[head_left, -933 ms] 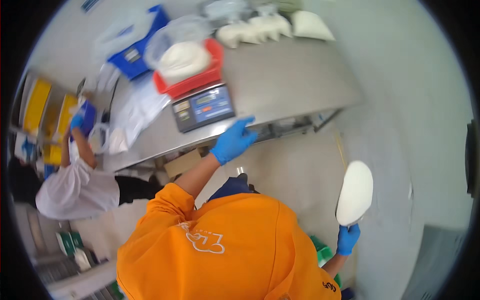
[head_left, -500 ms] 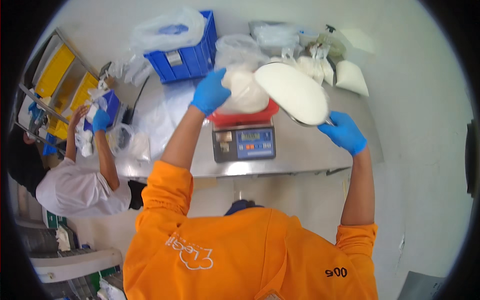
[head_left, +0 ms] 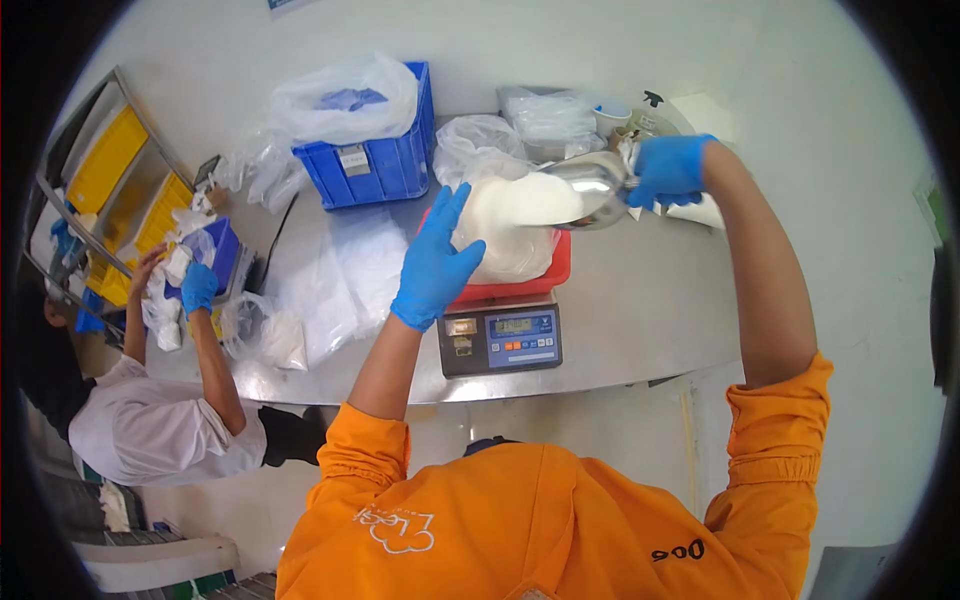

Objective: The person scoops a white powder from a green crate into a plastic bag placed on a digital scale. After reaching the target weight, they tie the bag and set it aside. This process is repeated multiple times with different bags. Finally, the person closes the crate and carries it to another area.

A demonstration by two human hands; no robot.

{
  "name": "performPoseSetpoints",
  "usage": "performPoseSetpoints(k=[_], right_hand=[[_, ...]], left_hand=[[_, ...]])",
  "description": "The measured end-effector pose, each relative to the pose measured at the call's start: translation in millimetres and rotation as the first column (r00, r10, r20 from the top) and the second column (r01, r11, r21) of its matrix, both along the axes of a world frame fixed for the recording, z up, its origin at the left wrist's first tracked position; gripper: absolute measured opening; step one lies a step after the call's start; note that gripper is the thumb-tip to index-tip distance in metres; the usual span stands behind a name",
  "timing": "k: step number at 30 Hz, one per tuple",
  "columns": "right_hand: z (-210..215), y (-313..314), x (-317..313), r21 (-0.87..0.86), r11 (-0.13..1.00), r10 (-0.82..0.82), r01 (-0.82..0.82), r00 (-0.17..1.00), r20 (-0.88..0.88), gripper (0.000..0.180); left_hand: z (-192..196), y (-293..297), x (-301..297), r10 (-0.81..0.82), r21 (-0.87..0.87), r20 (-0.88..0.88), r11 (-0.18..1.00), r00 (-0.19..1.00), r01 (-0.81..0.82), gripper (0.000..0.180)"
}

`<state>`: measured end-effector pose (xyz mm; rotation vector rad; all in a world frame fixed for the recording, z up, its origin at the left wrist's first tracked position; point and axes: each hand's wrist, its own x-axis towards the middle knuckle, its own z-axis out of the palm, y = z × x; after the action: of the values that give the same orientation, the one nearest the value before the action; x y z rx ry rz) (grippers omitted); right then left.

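My right hand (head_left: 672,170), in a blue glove, is closed round the handle of a metal scoop (head_left: 603,188). The scoop is tilted over a clear plastic bag (head_left: 530,262), with white powder (head_left: 545,200) sliding off its front into the bag. At the bag's left side rests my gloved left hand (head_left: 438,262), its fingers stretched out and thumb apart, against the plastic. The bag sits in a red tray (head_left: 562,262) on a digital scale (head_left: 500,338) with a lit display.
Behind stands a blue crate (head_left: 385,165) lined with plastic. Flat clear bags (head_left: 365,265) lie left on the metal table (head_left: 650,320). A spray bottle (head_left: 648,118) and stacked bags (head_left: 550,120) are at the back right. A co-worker (head_left: 160,430) handles bags at far left.
The scoop has tipped and its powder now runs into the bag. My right hand has risen and turned over. My left hand's fingers have straightened along the bag. The view has shifted.
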<state>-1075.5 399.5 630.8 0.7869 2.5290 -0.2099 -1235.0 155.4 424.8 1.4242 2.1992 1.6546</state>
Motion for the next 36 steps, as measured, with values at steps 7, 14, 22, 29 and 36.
performPoseSetpoints(k=[7,14,22,29,36], right_hand=[[-44.6,13.7,70.4,-0.491,0.849,-0.391,0.194,0.856,-0.339,0.015],[-52.8,-0.6,77.1,-0.519,0.830,-0.438,0.206,0.817,-0.376,0.013],[-42.3,-3.8,76.7,-0.492,0.844,-0.424,0.215,0.828,-0.367,0.018],[-71.4,-7.4,90.1,-0.565,0.810,-0.476,0.159,0.740,-0.475,0.018],[-120.8,-24.2,77.5,-0.528,0.795,-0.526,0.298,0.773,-0.354,0.022]], left_hand=[[-27.8,-44.0,4.7,0.099,0.203,0.445,0.957,0.890,-0.208,0.063],[-55.6,-72.1,-4.8,0.159,0.274,0.572,0.888,0.804,-0.370,0.054],[-127.8,-108.3,-12.7,0.298,0.076,0.642,0.892,0.706,-0.446,0.049],[-211.4,-132.3,-15.1,0.492,-0.161,0.473,0.864,0.731,-0.477,0.049],[-277.7,-151.1,12.2,0.518,-0.287,-0.301,0.752,0.801,-0.594,0.048]])
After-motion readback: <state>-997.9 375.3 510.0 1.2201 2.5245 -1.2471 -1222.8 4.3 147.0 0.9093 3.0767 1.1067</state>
